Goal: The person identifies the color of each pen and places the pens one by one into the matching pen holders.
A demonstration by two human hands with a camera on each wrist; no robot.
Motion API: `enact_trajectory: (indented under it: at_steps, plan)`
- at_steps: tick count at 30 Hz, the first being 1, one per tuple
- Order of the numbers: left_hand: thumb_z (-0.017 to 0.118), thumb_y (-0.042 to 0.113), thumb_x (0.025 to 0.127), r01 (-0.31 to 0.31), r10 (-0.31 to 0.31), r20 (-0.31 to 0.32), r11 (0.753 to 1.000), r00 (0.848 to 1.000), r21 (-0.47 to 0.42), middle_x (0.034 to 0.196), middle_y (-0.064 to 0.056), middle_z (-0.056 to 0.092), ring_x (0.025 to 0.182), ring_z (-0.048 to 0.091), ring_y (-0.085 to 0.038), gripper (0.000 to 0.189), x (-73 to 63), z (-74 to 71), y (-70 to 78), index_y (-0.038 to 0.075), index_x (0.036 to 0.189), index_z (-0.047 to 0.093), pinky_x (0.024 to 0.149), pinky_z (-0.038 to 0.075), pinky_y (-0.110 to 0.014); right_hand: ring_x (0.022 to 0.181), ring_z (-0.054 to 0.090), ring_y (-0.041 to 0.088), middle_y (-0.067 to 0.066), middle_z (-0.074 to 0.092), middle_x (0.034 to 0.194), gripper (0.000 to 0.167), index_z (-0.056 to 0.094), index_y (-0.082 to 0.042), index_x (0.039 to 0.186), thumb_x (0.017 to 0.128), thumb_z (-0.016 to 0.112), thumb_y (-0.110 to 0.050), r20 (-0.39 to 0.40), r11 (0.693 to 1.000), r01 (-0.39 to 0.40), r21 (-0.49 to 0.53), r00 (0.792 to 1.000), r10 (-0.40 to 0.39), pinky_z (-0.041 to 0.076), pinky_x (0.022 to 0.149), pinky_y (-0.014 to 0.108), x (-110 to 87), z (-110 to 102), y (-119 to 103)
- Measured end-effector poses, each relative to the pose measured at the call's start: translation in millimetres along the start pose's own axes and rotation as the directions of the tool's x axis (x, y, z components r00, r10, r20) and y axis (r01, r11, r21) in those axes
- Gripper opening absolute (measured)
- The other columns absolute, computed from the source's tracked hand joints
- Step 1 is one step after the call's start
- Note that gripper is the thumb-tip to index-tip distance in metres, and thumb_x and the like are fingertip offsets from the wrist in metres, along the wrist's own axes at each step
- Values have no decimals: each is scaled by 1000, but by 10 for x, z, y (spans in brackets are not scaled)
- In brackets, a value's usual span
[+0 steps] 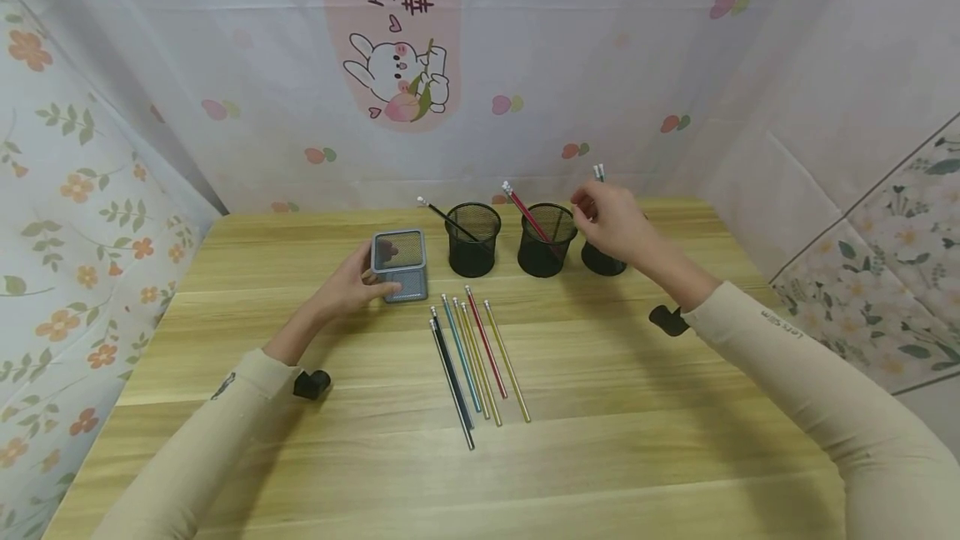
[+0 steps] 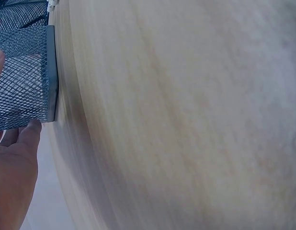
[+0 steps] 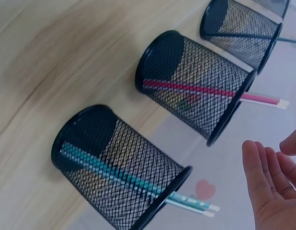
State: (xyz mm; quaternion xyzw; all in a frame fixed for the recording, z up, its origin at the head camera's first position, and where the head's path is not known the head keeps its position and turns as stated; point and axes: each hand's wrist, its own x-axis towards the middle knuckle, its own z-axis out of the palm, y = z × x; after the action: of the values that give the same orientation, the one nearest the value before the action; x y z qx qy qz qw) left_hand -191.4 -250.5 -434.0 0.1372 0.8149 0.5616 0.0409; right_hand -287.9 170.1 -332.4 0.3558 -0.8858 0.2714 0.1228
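Observation:
My left hand (image 1: 347, 283) grips a grey square mesh pen holder (image 1: 415, 283) by its sides at the left of the table. My right hand (image 1: 617, 222) hovers over the right black mesh cup (image 1: 603, 263), partly hiding it in the head view. Its fingers are loosely bent and hold nothing; the right wrist view shows the thumb apart from them. Two teal pencils (image 3: 119, 175) lean inside that cup. Red pencils (image 1: 525, 213) stand in the middle black cup (image 1: 542, 258), and a black pencil (image 1: 448, 217) slants out of the left black cup (image 1: 472, 258).
Several loose pencils lie side by side on the wooden table (image 1: 615, 440): black, a blue one (image 1: 461, 352), yellow and a red one (image 1: 486, 342). A printed curtain (image 1: 262, 65) hangs behind the table, with patterned cloth at both sides.

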Motion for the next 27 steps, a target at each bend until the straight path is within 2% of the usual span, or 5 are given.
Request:
enact_trajectory:
  at_steps: [8,14,27]
  plan:
    - [74,-3,92,7,-7,3,1000,1000,-10,148,-26,40,142,34,-42,70,2,-5,-7,-7,148,33,115,34,-52,81,69,30,17,69,91,9,64,7,104,96,61,2,45,999,-17,40,999,15,61,71,44,-27,73,-137]
    - [74,-3,92,8,-8,6,1000,1000,-5,148,-26,40,142,33,-42,70,1,-2,5,-7,148,33,115,33,-52,78,67,25,13,68,89,8,64,5,104,97,62,1,79,999,-3,49,997,-1,59,70,41,-46,150,-217]
    - [74,-1,93,3,-3,7,1000,1000,7,149,-26,39,143,32,-42,69,1,0,-6,-7,148,33,116,32,-52,80,67,22,9,68,89,7,64,2,102,97,63,-2,190,997,-45,70,981,31,58,68,38,-96,282,-385]
